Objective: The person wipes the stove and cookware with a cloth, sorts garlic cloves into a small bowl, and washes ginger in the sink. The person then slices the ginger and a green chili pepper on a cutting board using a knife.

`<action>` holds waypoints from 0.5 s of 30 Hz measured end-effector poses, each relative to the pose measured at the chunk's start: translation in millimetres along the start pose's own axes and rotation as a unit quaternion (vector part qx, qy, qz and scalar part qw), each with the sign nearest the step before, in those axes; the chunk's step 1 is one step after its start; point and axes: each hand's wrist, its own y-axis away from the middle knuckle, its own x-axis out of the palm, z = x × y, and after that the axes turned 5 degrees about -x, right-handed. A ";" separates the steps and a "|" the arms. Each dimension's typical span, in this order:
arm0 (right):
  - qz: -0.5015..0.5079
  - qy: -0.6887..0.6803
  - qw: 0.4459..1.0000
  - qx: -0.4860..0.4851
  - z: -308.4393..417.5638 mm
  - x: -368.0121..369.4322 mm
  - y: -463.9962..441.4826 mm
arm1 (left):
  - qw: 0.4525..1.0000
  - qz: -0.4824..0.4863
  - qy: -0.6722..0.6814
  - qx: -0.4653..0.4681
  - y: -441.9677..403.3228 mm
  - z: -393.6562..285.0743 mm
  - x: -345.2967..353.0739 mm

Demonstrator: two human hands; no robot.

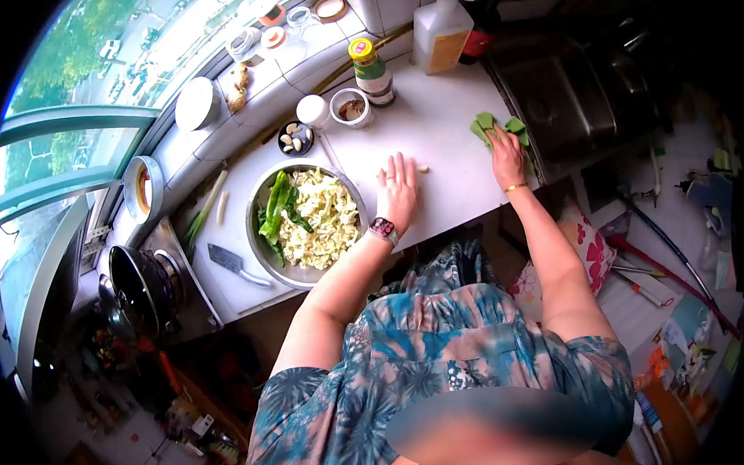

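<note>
The green cloth (478,133) lies crumpled in uneven folds on the white tabletop (448,176), well to the right of the metal bowl (268,257). The right hand (507,156) presses on it, its grip spread rather than closed. Just right of the bowl, the left hand (398,192) rests flat, its grip wide and holding nothing.

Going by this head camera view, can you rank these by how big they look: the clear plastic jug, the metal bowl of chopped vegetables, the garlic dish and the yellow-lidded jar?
1. Metal bowl
2. Plastic jug
3. Yellow-lidded jar
4. Garlic dish
</note>
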 end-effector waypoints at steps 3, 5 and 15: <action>-0.064 -0.084 0.993 -0.057 35.6 -5.7 -67.3 | 0.993 -0.005 -0.010 0.118 -3.9 -12.0 -5.7; -0.055 -0.077 0.989 -0.111 66.9 7.9 -112.3 | 0.993 0.020 -0.013 0.113 -6.0 -21.8 12.0; 0.167 -0.054 0.933 -0.315 51.6 -4.9 -35.2 | 0.992 0.048 -0.109 0.043 21.0 1.5 14.5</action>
